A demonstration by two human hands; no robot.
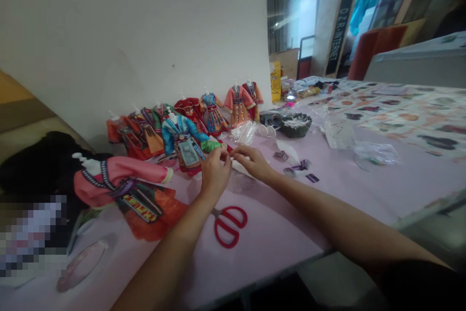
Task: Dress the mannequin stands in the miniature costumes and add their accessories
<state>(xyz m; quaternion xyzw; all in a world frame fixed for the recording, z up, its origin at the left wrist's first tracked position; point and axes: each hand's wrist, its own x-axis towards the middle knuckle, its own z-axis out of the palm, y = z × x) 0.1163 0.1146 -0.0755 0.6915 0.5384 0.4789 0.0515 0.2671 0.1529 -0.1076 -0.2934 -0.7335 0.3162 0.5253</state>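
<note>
My left hand (214, 170) and my right hand (255, 161) meet above the table, fingertips pinched close together. Whatever lies between them is too small and hidden to name. Just behind my left hand is a green strip of cloth (211, 146), beside a doll-sized blue robe (185, 131) with a patterned front panel. Nearer to me on the left lies a pink and orange doll robe (140, 175) on a headless white form. Red-handled scissors (229, 224) rest below my hands, their blades partly behind my left forearm.
Several small robes on forms (238, 100) line the white wall. To the right are a dark green basket (296, 130) with pale pieces, patterned ribbon scraps (312, 178), and a clear plastic bag (376, 152). A pinkish hoop (82, 265) lies front left. Patterned sheeting covers the far right table.
</note>
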